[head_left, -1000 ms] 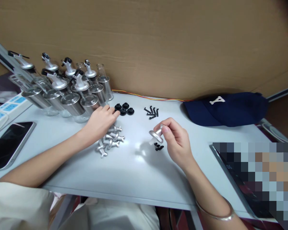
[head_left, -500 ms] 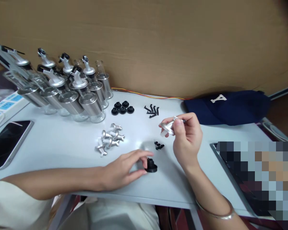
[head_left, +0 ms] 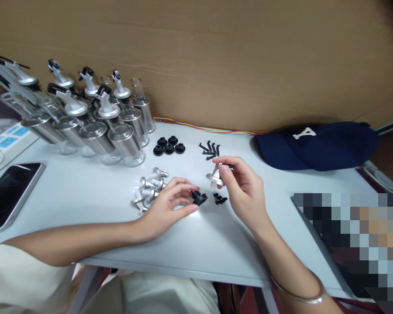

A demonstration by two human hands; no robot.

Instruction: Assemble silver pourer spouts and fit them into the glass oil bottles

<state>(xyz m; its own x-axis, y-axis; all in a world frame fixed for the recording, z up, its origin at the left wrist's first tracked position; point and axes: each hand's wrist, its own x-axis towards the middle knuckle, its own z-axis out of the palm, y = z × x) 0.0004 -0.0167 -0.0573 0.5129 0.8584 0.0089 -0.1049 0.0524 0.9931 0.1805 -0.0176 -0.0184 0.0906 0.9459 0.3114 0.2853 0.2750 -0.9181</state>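
Observation:
My left hand (head_left: 173, 203) grips a black ribbed stopper (head_left: 199, 198) between thumb and fingers, tilted just over the table. My right hand (head_left: 244, 187) pinches a silver pour spout (head_left: 215, 177) by its upper part, its round flange and white tube pointing down to the left. A black piece shows at the top of this spout, partly behind the fingers. Below it sit several tiny black caps (head_left: 220, 199). Beside my left hand lies a pile of loose silver spouts (head_left: 147, 185), partly hidden by the fingers.
Farther back are several black stoppers (head_left: 169, 148) and thin black levers (head_left: 210, 149). Glass-and-steel bottles (head_left: 126, 141) crowd the back left, some with spouts. A phone (head_left: 15, 196) and power strip (head_left: 6, 141) lie left, a navy cap (head_left: 317, 146) right, near a blurred-out dark-edged object.
My left hand has lifted the black stopper off the table and tipped it, moving it away from the front edge. My right hand has brought the spout left, closer to it.

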